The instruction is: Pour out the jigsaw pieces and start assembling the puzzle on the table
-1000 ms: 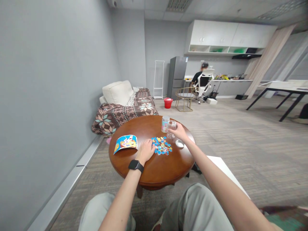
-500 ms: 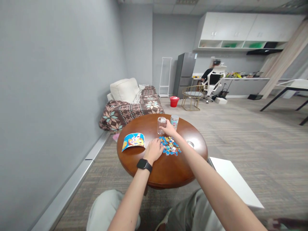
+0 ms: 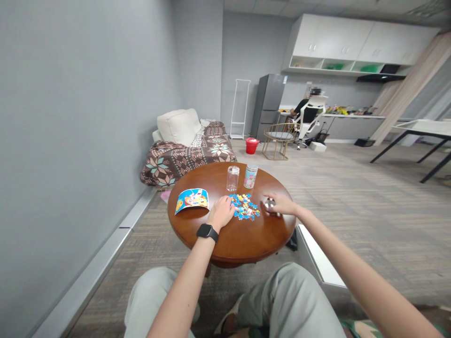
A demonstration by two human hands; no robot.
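A loose pile of jigsaw puzzle pieces lies on the round wooden table. At the pile's left edge rests my left hand, palm down, its fingers stretched out and touching the nearest pieces. My right hand is right of the pile, fingers closed around a silver jar lid at the tabletop. Behind the pieces stands an uncovered clear jar. Beside it is a printed jar with a silver lid on. A curved cartoon picture sheet lies to the left.
A patterned sofa stands beyond the table at the left. A white box-like surface is beside my right knee. Farther back are a red bucket, a wire chair and a seated person.
My right hand has let go of the clear jar and moved right and toward me, onto the lid. My left hand stays by the pieces. The view has shifted slightly.
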